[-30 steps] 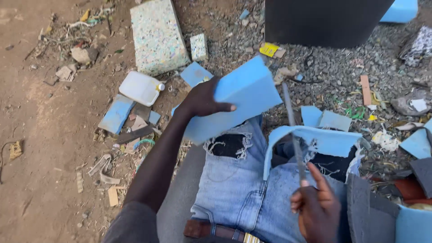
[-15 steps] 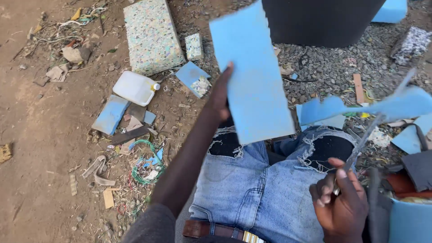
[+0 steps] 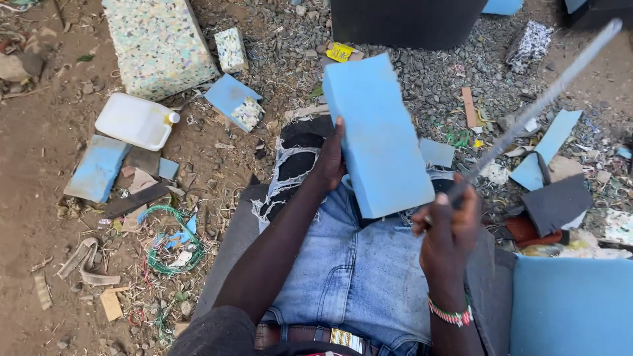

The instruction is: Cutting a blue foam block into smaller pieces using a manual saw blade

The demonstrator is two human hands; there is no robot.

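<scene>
Two bare hands work over a lap in torn light-blue jeans [image 3: 349,264], seen from the head camera looking straight down. The left hand [image 3: 328,158] is clamped on the left edge of a thick light-blue foam slab [image 3: 377,135], holding it tilted above the knees so its long side runs away from the body. The right hand [image 3: 448,227] is clenched around the handle end of a long thin blade [image 3: 541,102], which slants up and away to the right, its near part just beside the slab's lower right corner; whether blade and foam touch cannot be told. A beaded bracelet [image 3: 450,314] circles the right wrist. On the dirt to the left lie a white plastic jug [image 3: 135,120], a large speckled foam block [image 3: 157,45] with a smaller speckled piece [image 3: 231,49] beside it, flat blue offcuts [image 3: 97,168] and a green wire coil [image 3: 173,240]. To the right, more blue scraps [image 3: 547,148] and a dark sheet [image 3: 557,203] rest on gravel, and a big blue foam piece [image 3: 570,306] sits just beside the right thigh.
</scene>
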